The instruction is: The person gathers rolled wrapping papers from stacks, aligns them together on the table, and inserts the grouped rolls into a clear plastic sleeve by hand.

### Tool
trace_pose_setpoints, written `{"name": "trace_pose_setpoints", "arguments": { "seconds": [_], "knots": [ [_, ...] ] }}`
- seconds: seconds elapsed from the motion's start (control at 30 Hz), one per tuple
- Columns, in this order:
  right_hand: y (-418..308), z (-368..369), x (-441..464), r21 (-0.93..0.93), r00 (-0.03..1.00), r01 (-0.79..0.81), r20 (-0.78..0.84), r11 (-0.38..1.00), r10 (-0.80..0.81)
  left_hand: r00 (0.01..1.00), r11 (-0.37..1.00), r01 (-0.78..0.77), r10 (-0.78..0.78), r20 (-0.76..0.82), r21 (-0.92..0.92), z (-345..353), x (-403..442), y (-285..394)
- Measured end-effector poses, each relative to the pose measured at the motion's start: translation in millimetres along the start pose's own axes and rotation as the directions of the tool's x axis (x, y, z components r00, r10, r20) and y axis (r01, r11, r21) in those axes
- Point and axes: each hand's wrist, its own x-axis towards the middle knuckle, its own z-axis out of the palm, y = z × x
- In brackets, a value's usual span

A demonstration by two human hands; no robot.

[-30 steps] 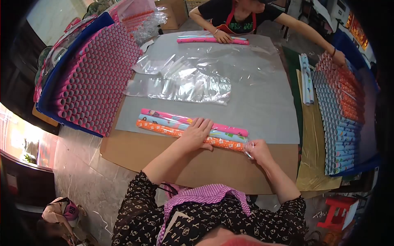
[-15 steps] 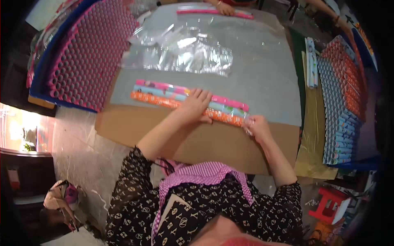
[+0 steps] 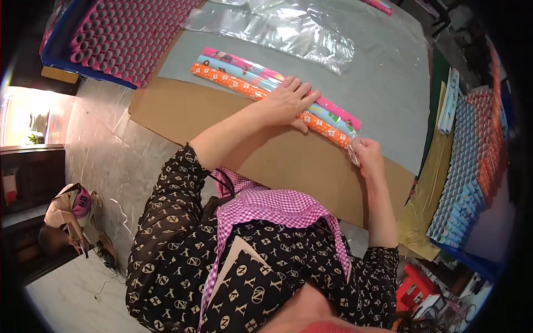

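Three patterned paper rolls lie side by side in clear plastic on the table: a pink roll [image 3: 333,110], a light blue roll [image 3: 236,71] and an orange roll [image 3: 225,80] nearest me. Across their middle rests my left hand [image 3: 287,103], open, fingers spread over the rolls and thumb on the near side. At the right end of the bundle, my right hand [image 3: 371,156] is closed in a pinch on the loose end of the clear plastic wrapper [image 3: 353,154]. The plastic's far side under my left hand is hidden.
Clear plastic sleeves [image 3: 294,33] lie beyond the rolls. A blue crate [image 3: 94,71] of pink rolls [image 3: 119,47] stands left; blue rolls [image 3: 463,144] and orange rolls [image 3: 491,158] are stacked right. Brown cardboard [image 3: 272,161] covers the near table edge. A person [image 3: 69,213] is at lower left.
The view has shifted and turned, so the rolls sit higher and tilt more steeply. Both hands keep their places on the bundle. The co-worker's hand at the far side has left view.
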Motion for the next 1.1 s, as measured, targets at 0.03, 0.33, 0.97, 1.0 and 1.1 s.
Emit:
{"name": "trace_pose_setpoints", "arguments": {
  "seconds": [0.03, 0.33, 0.97, 1.0, 1.1],
  "knots": [
    [-1, -1, 0, -0.003, 1.000, -0.019, 0.004, 1.000, 0.019, 1.000, 1.000, 0.004, -0.004, 0.001, -0.003, 1, -1, -1],
    [-12, -51, -17, -0.020, 0.998, 0.012, 0.070, 1.000, -0.011, 1.000, 1.000, 0.006, -0.006, 0.029, 0.002, -3, -1, 1],
    [-38, 2, -32, -0.844, 0.656, 0.530, 0.348, 0.081, -0.670, 0.997, 0.999, 0.005, -0.008, 0.077, 0.048, -5, 2, 1],
    [-32, 4, -24, -0.867, 0.698, 0.490, 0.327, 0.092, -0.637, 0.994, 0.999, 0.026, -0.030, 0.107, 0.036, -7, 2, 1],
    [-27, -2, -12, -0.878, 0.811, 0.425, 0.260, 0.222, -0.524, 0.994, 0.998, 0.046, -0.050, 0.099, 0.044, -7, 1, 2]
  ]
}}
